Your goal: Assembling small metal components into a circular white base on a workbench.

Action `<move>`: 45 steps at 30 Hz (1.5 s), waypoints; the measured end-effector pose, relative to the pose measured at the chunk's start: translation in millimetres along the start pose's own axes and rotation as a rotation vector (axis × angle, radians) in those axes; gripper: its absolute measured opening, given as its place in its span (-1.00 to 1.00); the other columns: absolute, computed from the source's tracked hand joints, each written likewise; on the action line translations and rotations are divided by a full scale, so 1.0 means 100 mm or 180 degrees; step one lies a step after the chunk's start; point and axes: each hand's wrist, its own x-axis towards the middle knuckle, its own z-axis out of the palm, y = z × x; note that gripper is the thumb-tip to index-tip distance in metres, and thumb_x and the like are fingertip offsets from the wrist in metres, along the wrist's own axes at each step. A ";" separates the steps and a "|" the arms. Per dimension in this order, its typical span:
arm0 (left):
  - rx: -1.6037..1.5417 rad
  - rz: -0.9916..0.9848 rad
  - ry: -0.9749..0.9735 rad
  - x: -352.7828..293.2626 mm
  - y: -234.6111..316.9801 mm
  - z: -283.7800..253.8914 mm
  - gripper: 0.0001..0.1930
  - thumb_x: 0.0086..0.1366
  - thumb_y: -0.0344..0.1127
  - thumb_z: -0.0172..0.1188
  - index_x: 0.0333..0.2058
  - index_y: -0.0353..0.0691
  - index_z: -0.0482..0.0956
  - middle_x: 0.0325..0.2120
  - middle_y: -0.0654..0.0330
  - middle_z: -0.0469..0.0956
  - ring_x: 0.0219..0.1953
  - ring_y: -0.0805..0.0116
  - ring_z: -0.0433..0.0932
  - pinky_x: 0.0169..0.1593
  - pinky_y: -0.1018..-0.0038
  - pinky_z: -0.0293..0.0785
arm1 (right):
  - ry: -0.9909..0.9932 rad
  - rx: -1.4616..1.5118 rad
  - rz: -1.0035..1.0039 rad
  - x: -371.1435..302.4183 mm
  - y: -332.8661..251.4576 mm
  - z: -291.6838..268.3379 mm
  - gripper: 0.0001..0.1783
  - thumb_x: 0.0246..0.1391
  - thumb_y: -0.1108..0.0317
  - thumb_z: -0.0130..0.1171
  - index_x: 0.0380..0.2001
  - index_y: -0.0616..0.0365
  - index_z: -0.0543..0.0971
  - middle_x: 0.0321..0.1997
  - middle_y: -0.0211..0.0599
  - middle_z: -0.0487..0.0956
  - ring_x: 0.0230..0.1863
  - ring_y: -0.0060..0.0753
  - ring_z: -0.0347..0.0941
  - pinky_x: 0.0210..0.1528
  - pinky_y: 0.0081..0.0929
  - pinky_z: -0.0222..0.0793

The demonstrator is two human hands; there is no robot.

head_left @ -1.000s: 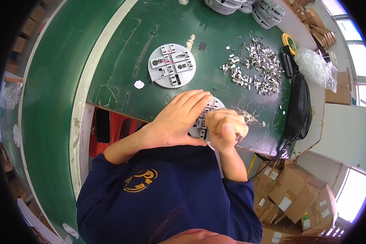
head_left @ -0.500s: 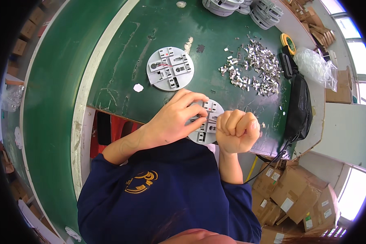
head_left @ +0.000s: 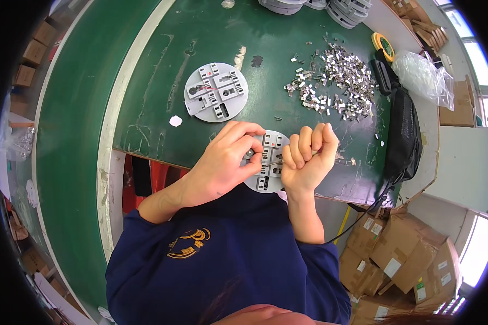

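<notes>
A round grey plastic base (head_left: 264,183) with raised slots and blocks sits in front of me at the table's near edge, partly covered by my hands. My left hand (head_left: 228,160) bends over its left side, thumb and fingertips drawn together above a small dark round part (head_left: 249,153). Whatever those fingertips pinch is too small to make out. Over the right side, my right hand (head_left: 309,162) is curled closed around a thin rod-like tool (head_left: 275,163), whose tip points left across the base. Farther off lies a second grey base (head_left: 216,92), with red wires on it.
A heap of small metal clips (head_left: 344,81) spreads over the green table (head_left: 162,97) at right. Beyond it are yellow tape (head_left: 383,46), a black bag (head_left: 404,135) and clear plastic (head_left: 423,76). Stacked grey parts (head_left: 348,12) stand at the back. Cardboard boxes (head_left: 396,244) lie below right.
My right wrist has turned and the fingers have lifted, so the thin tool now shows. My left hand has shifted slightly, uncovering the dark round part. The whole view has moved a little.
</notes>
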 end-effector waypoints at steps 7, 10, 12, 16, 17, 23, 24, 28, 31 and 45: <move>0.0178 0.0127 -0.0283 -0.02 0.15 -0.08 -0.36 0.01 -0.29 0.47 0.09 -0.26 0.47 0.20 -0.05 0.33 0.25 -0.02 0.29 0.26 0.21 0.31 | -0.0597 0.0837 0.0294 0.07 -0.26 -0.14 -0.57 0.40 0.14 -0.13 -0.60 0.01 0.23 -0.70 -0.49 0.17 -0.79 -0.66 -0.10 -0.79 -0.63 -0.17; 0.0539 0.0373 -0.0640 -0.09 0.10 0.09 -0.06 -0.11 -0.18 0.55 0.26 -0.27 0.31 0.29 -0.11 0.20 0.35 -0.11 0.14 0.35 0.12 0.18 | -0.0754 -0.0353 0.0387 0.10 -0.50 -0.01 -0.69 0.34 0.26 -0.04 -0.53 0.07 0.34 -0.59 -0.42 0.31 -0.78 -0.61 0.04 -0.77 -0.60 -0.05; 0.0547 0.0304 -0.0622 -0.13 0.17 -0.03 -0.06 -0.13 -0.18 0.56 0.25 -0.27 0.32 0.28 -0.10 0.21 0.34 -0.12 0.15 0.35 0.13 0.18 | -0.0481 -0.3138 0.0185 0.14 -0.64 0.12 -0.86 0.26 0.42 0.06 -0.42 0.15 0.47 -0.44 -0.30 0.45 -0.76 -0.49 0.23 -0.73 -0.51 0.14; 0.0936 -0.0014 -0.0327 -0.21 0.26 -0.70 -0.04 -0.22 -0.19 0.58 0.22 -0.28 0.37 0.23 -0.10 0.26 0.28 -0.10 0.25 0.32 0.16 0.24 | -0.1277 -0.5194 -0.1174 0.26 -0.40 -0.01 -0.85 0.11 0.59 0.19 -0.22 0.26 0.58 -0.30 -0.29 0.54 -0.60 -0.51 0.37 -0.55 -0.54 0.25; 0.0997 -0.0210 0.0223 -0.28 0.22 -0.85 -0.06 -0.22 -0.21 0.58 0.22 -0.27 0.38 0.21 -0.08 0.30 0.25 -0.06 0.30 0.30 0.18 0.26 | -0.1290 -0.5153 -0.1188 0.25 -0.36 -0.04 -0.85 0.11 0.59 0.19 -0.22 0.26 0.58 -0.30 -0.29 0.54 -0.60 -0.51 0.37 -0.55 -0.54 0.25; 0.1950 -0.1670 0.2325 -0.57 -0.28 -1.85 -0.18 -0.06 -0.23 0.54 0.18 -0.36 0.39 0.17 -0.07 0.37 0.26 -0.02 0.34 0.29 0.20 0.29 | -0.1365 -0.5447 -0.1303 0.21 -0.19 -0.15 -0.81 0.07 0.52 0.26 -0.20 0.24 0.58 -0.32 -0.19 0.54 -0.48 -0.26 0.50 -0.39 -0.37 0.41; 0.2149 -0.1794 0.2520 -0.64 -0.53 -1.98 -0.17 -0.02 -0.20 0.53 0.20 -0.38 0.36 0.19 -0.10 0.35 0.27 -0.03 0.32 0.29 0.18 0.28 | -0.1417 -0.5336 -0.1359 0.20 -0.19 -0.15 -0.82 0.08 0.50 0.26 -0.21 0.21 0.59 -0.32 -0.13 0.54 -0.49 -0.13 0.53 -0.40 -0.29 0.44; 0.2834 -0.1787 0.2685 -0.46 -0.73 -1.64 -0.11 0.04 -0.09 0.52 0.25 -0.41 0.28 0.26 -0.19 0.27 0.31 -0.06 0.27 0.32 0.14 0.22 | -0.1135 -0.4842 -0.0943 0.10 -0.26 -0.01 -0.87 0.05 0.58 0.29 -0.28 0.24 0.64 -0.45 -0.39 0.62 -0.57 -0.71 0.29 -0.51 -0.64 0.22; 0.1029 -0.1230 0.1857 -0.01 -0.31 -1.06 -0.02 0.05 0.01 0.50 0.30 -0.39 0.19 0.31 -0.27 0.15 0.35 -0.17 0.16 0.37 0.09 0.11 | -0.0914 -0.4691 -0.0640 0.07 -0.32 0.06 -0.90 0.06 0.57 0.29 -0.31 0.23 0.64 -0.46 -0.34 0.61 -0.58 -0.69 0.32 -0.52 -0.62 0.22; 0.0761 -0.0016 -0.0153 -0.08 0.09 0.03 0.04 -0.15 -0.13 0.60 0.30 -0.28 0.23 0.29 -0.13 0.16 0.29 -0.14 0.20 0.34 0.08 0.19 | -0.0513 -0.3710 -0.0098 -0.17 -0.58 -0.02 -0.81 0.03 0.64 0.29 -0.26 0.20 0.70 -0.39 -0.46 0.64 -0.55 -0.79 0.27 -0.52 -0.74 0.13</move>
